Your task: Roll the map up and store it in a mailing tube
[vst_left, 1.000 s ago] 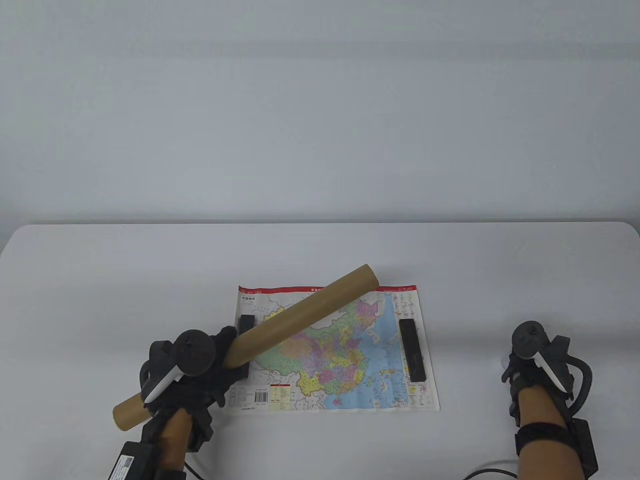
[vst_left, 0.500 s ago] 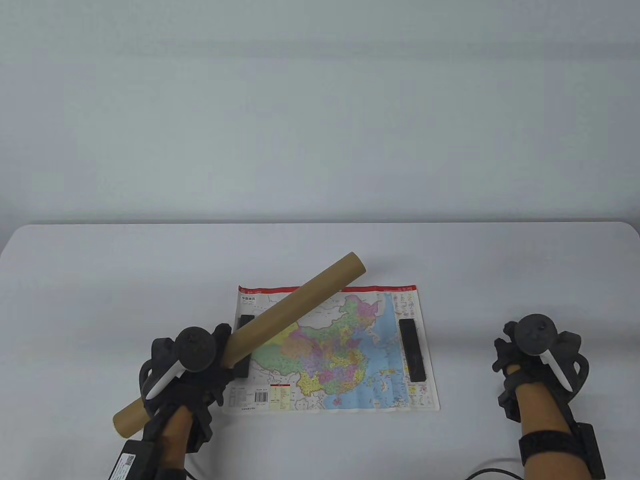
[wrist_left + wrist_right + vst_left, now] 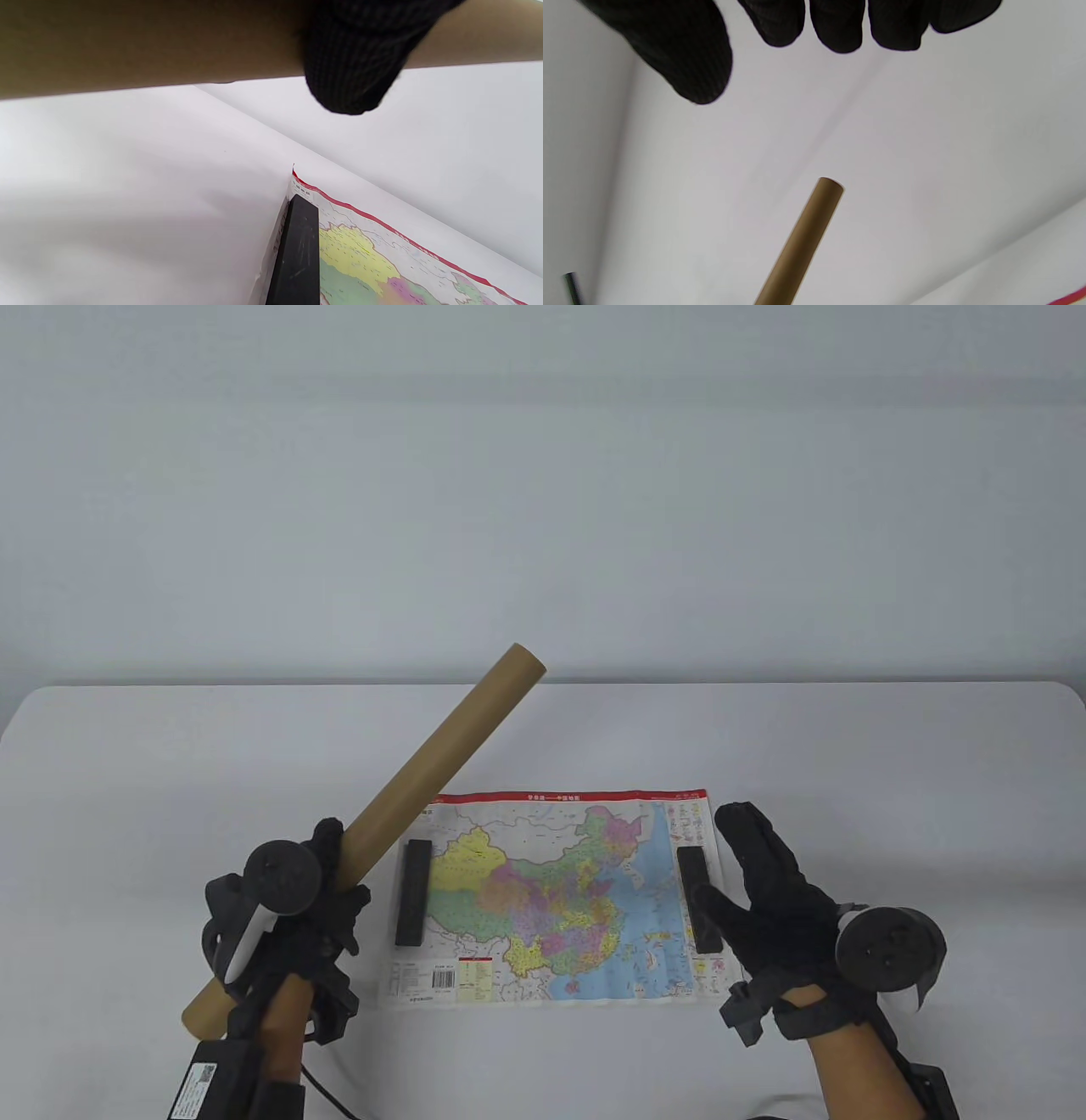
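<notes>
The colourful map (image 3: 560,899) lies flat on the white table, held down by a black bar near its left edge (image 3: 413,892) and another near its right edge (image 3: 702,903). My left hand (image 3: 339,861) grips the brown cardboard mailing tube (image 3: 424,768) near its lower end. The tube slants up and away, left of the map. In the left wrist view the tube (image 3: 148,42) crosses the top with a finger (image 3: 352,63) wrapped over it. My right hand (image 3: 734,865) is spread open over the map's right edge, beside the right bar, holding nothing. The right wrist view shows the tube's far end (image 3: 831,186).
The white table (image 3: 891,780) spreads wide around the map, against a plain grey wall behind. Cables trail off the near edge by both wrists. The left bar (image 3: 297,254) and the map's red-bordered corner (image 3: 305,186) show in the left wrist view.
My left hand has swung the tube's far end up and to the left, off the map. My right hand has moved left to the map's right edge and spread open.
</notes>
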Demonstrator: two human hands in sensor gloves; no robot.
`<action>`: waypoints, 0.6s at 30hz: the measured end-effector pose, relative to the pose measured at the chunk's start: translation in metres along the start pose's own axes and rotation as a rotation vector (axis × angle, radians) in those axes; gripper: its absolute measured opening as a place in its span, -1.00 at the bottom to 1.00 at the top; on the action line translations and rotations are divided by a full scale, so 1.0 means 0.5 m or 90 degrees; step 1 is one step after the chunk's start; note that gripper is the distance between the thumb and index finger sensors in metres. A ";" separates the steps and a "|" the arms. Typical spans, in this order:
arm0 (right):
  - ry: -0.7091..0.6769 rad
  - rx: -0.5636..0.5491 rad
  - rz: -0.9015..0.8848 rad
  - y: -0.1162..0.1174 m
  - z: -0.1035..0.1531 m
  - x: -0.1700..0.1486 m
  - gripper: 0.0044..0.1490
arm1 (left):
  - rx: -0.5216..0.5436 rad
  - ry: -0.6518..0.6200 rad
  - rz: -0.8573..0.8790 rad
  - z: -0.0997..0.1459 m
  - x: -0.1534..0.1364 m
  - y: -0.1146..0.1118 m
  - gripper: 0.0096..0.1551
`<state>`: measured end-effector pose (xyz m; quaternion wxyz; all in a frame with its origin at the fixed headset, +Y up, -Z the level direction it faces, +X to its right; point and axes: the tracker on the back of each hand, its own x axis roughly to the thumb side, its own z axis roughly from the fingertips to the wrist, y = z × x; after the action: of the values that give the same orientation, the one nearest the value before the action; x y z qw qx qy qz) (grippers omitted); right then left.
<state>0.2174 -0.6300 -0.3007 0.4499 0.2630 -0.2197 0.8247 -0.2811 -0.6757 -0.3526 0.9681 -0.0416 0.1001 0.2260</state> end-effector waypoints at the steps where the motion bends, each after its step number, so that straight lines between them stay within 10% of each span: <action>1: -0.017 0.007 -0.028 0.009 0.003 0.000 0.08 | 0.003 0.010 0.001 -0.004 0.000 0.009 0.03; 18: 0.041 0.119 -0.185 0.078 0.026 -0.089 0.31 | -0.073 0.228 0.072 -0.108 -0.075 0.031 0.06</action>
<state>0.2075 -0.6850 -0.3236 0.5449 0.3062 -0.0876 0.7757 -0.3306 -0.6846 -0.3978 0.9166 -0.1301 0.2596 0.2747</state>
